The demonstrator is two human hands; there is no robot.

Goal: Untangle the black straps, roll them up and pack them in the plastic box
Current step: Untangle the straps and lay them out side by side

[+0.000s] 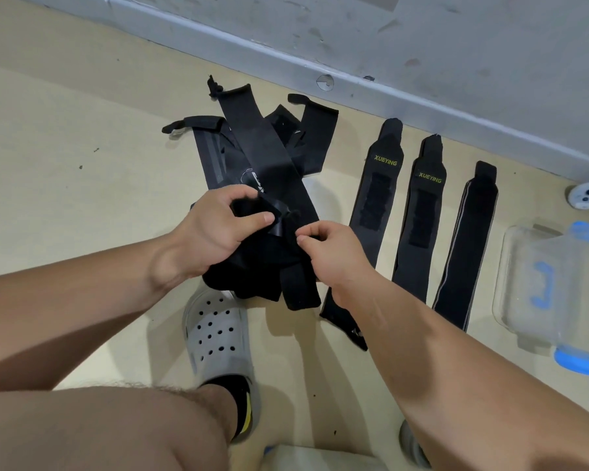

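Just past a grey clog (215, 331), the left hand (211, 229) grips an end of the tangle (262, 158) on the floor (82, 130); the right hand (334, 256) pinches a fold. Three straps (419, 212) (two lettered XUEYING) lie flat rightward, box (538, 287) beside them.

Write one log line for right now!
step: untangling | left hand: grips tangled straps | right hand: also pinches them | three straps: flat beside pile | plastic box: far right

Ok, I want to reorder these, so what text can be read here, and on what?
"XUEYING": yellow-green print on the leftmost flat strap.
"XUEYING": same print on the middle flat strap.
White print in the tangled pile: partly hidden, unreadable.
Nothing readable on the plastic box.
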